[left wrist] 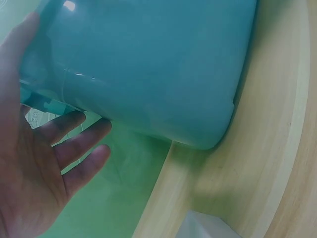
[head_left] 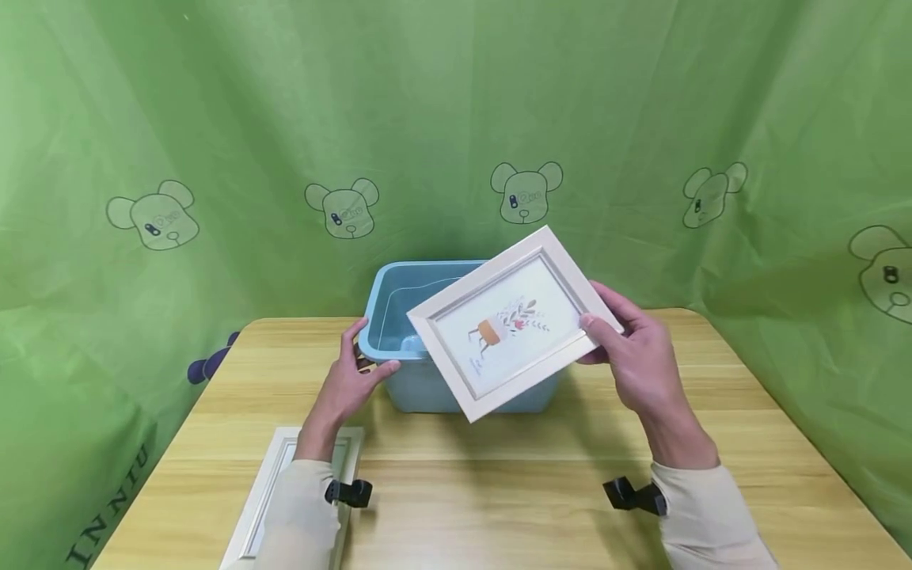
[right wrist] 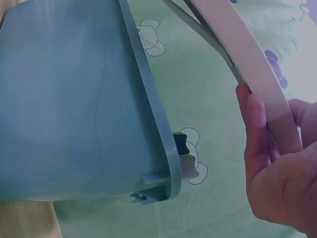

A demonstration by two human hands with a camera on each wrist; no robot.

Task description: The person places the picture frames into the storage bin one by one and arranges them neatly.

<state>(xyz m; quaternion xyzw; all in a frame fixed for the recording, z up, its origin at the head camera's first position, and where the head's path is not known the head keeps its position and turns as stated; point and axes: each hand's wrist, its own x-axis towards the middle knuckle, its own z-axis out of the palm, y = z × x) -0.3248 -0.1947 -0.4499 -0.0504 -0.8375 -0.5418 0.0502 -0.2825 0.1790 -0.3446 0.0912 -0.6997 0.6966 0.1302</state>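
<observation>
Right hand (head_left: 637,360) pinches a white rectangular picture frame (head_left: 509,326) above the wooden tabletop (head_left: 484,507), hiding part of a blue plastic bin (head_left: 420,389) near the far edge. Left hand (head_left: 347,388), fingers spread, touches the bin. Second white frame (head_left: 260,497), near-left corner: partly sleeve-covered, cut off.

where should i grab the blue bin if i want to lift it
Probably take the blue bin by its rim, hands coming in from the left and right ends. The rim juts past the wall, giving a lip to hook under, and the body narrows toward its base. The right hand holds a picture frame, so free it first.
</observation>
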